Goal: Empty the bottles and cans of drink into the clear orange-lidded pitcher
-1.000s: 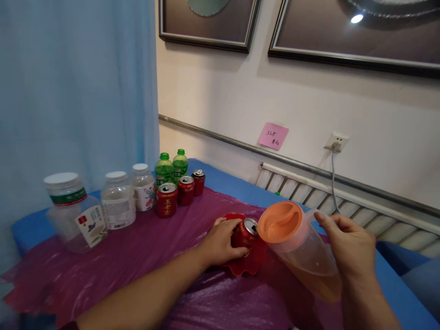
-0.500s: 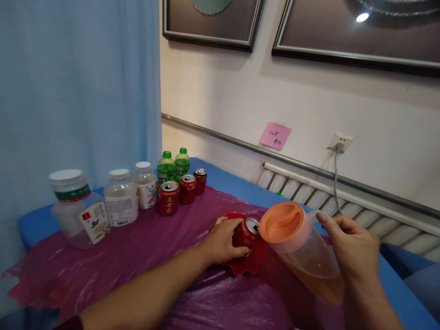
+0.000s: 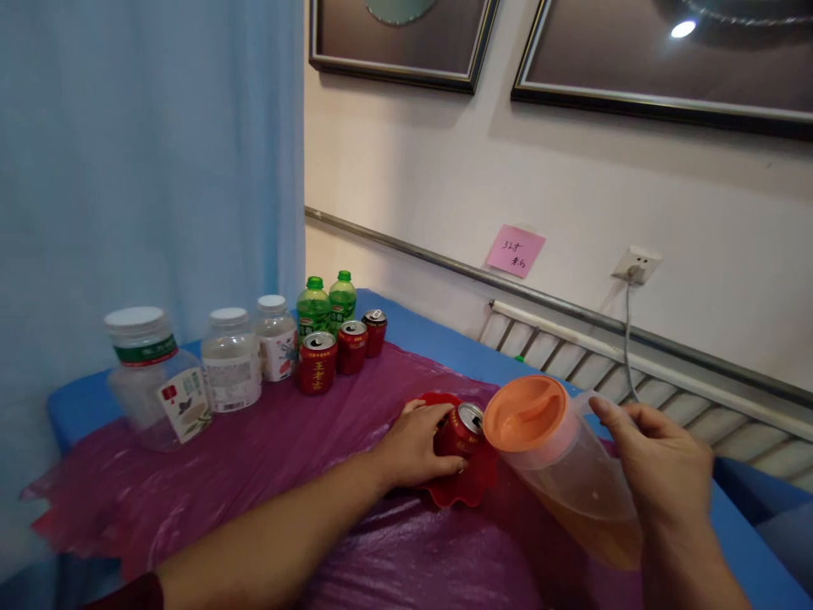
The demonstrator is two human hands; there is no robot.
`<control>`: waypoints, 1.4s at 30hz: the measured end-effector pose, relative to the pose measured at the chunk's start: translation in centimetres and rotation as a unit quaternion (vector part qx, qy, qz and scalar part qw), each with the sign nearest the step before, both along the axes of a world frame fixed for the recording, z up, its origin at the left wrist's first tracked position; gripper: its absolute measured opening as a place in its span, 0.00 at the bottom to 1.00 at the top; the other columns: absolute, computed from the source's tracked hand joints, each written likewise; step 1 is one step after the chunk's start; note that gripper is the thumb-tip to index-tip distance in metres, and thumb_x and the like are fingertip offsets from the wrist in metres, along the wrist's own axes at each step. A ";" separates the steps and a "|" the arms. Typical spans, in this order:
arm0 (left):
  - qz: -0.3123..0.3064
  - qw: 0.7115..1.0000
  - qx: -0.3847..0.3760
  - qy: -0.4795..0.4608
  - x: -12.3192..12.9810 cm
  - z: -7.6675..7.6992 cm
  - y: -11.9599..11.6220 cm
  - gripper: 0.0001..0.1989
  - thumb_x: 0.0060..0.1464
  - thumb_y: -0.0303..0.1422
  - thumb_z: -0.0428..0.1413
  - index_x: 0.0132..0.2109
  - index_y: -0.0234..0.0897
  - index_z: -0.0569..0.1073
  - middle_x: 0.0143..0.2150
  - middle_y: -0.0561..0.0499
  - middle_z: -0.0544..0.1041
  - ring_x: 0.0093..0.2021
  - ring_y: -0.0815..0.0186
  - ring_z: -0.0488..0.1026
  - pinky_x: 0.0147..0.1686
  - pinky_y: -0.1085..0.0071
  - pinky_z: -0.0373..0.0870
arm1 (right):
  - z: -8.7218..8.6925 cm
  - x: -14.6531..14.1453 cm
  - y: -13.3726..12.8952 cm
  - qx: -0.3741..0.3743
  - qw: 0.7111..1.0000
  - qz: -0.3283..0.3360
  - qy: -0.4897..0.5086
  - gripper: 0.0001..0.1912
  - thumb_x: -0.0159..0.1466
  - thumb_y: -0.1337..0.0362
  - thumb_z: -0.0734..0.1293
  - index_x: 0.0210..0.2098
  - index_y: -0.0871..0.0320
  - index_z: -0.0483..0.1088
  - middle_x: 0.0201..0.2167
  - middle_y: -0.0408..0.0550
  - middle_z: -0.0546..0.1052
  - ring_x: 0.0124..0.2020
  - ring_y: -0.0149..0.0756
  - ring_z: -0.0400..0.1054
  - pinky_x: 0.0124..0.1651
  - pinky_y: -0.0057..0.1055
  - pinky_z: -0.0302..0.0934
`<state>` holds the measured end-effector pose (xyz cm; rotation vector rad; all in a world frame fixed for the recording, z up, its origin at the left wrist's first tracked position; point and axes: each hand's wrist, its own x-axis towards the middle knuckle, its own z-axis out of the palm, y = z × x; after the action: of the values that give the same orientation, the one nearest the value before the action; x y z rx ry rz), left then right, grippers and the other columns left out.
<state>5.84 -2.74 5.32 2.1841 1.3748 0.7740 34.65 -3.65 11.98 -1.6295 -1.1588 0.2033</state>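
Observation:
My left hand [image 3: 423, 445] is wrapped round an opened red drink can [image 3: 458, 436], which sits on a red scalloped dish [image 3: 462, 487]. My right hand [image 3: 666, 457] grips the handle of a clear plastic pitcher [image 3: 577, 483] with an orange lid [image 3: 527, 413]. Yellowish-brown liquid lies in the lower part of the pitcher. It tilts toward the can, its lid edge right beside the can's top. No stream of liquid can be made out between them.
Several clear jars with white lids [image 3: 232, 360] stand at the left. Behind are more red cans [image 3: 318, 364] and two green-capped bottles [image 3: 314, 309]. Purple plastic sheeting [image 3: 254, 483] covers part of the blue table [image 3: 438, 326]. A radiator [image 3: 559, 356] and plugged cord [image 3: 627, 339] are along the wall.
The whole scene has shifted slightly to the right as the camera turned a little. Both hands keep their holds, and the pitcher and can stay almost the same relative to each other.

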 end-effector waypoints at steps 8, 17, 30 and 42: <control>-0.014 1.000 0.004 -0.016 0.0 -0.2 -0.1 0.32 0.44 0.42 0.69 0.57 0.45 0.73 0.53 0.48 0.80 0.54 0.49 0.73 0.63 0.51 0.58 | 0.2 -0.1 -0.3 -0.018 1.000 -0.013 -0.003 0.28 0.49 0.35 0.72 0.21 0.55 0.72 0.16 0.38 0.64 0.24 0.31 0.57 0.26 0.29 0.50; -0.018 1.000 0.001 -0.018 -0.2 -0.2 0.0 0.30 0.45 0.43 0.69 0.56 0.45 0.74 0.51 0.49 0.81 0.52 0.50 0.74 0.61 0.52 0.58 | -0.3 0.4 -0.1 -0.017 0.999 -0.024 -0.018 0.28 0.49 0.35 0.72 0.23 0.55 0.75 0.16 0.38 0.66 0.25 0.33 0.59 0.26 0.29 0.51; -0.020 1.000 0.000 -0.018 -0.1 -0.4 0.0 0.31 0.44 0.43 0.68 0.56 0.46 0.74 0.51 0.49 0.81 0.52 0.50 0.75 0.62 0.53 0.59 | 0.0 0.1 -0.4 -0.024 0.999 -0.026 -0.006 0.28 0.49 0.35 0.72 0.26 0.55 0.77 0.17 0.38 0.67 0.25 0.33 0.60 0.27 0.29 0.52; -0.018 1.000 0.001 -0.018 -0.1 -0.4 0.1 0.30 0.45 0.43 0.69 0.56 0.45 0.74 0.50 0.49 0.81 0.50 0.51 0.75 0.61 0.52 0.59 | -0.7 0.7 -0.1 -0.008 0.999 -0.018 -0.030 0.30 0.50 0.33 0.72 0.26 0.56 0.77 0.18 0.39 0.68 0.25 0.33 0.60 0.26 0.29 0.52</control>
<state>5.73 -2.69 4.94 2.1805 1.3139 0.7982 35.30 -3.74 11.30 -1.6801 -1.1747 0.1404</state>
